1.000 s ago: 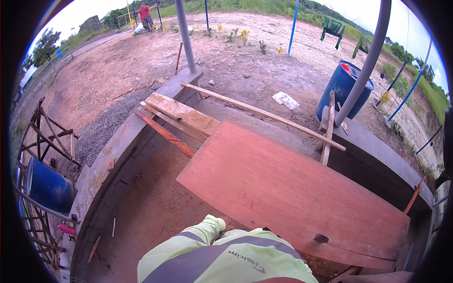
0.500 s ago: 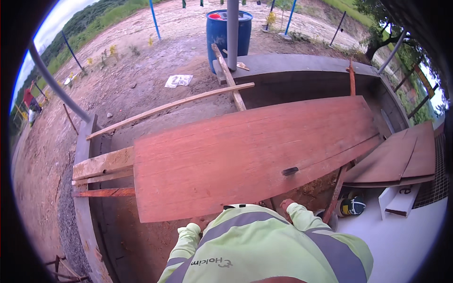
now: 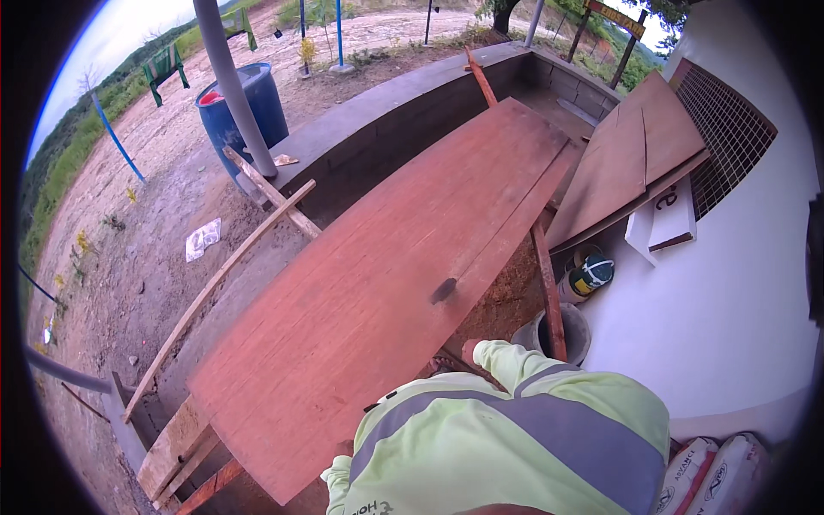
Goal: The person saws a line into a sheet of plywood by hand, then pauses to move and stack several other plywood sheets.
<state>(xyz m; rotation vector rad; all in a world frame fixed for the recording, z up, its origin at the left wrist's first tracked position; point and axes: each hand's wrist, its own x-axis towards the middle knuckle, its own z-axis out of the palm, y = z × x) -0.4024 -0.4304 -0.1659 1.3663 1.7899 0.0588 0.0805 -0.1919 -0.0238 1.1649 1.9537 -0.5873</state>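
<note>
A large reddish-brown plywood sheet (image 3: 369, 275) lies slantwise in front of me across timber supports. A small dark oblong piece (image 3: 444, 291), whose kind I cannot make out, rests on it near its right edge. My right hand (image 3: 469, 350) hangs just off the sheet's near edge, partly covered by its pale green sleeve; its fingers are too small to read. Close to the sheet's lower edge is my left hand (image 3: 343, 448), mostly hidden by my sleeve and torso. Neither hand shows anything held.
A wooden prop (image 3: 549, 292) leans by a grey bucket (image 3: 577, 330) and a paint can (image 3: 592, 273). More brown sheets (image 3: 614, 163) lean near the white wall (image 3: 738, 300). A low block wall (image 3: 386, 112), blue drum (image 3: 257, 103), and bags (image 3: 734, 476) surround the spot.
My view has turned to the right, so the sheet now slants and the wall and bags show more. The dark piece stays on the sheet. Both hands remain near its edge.
</note>
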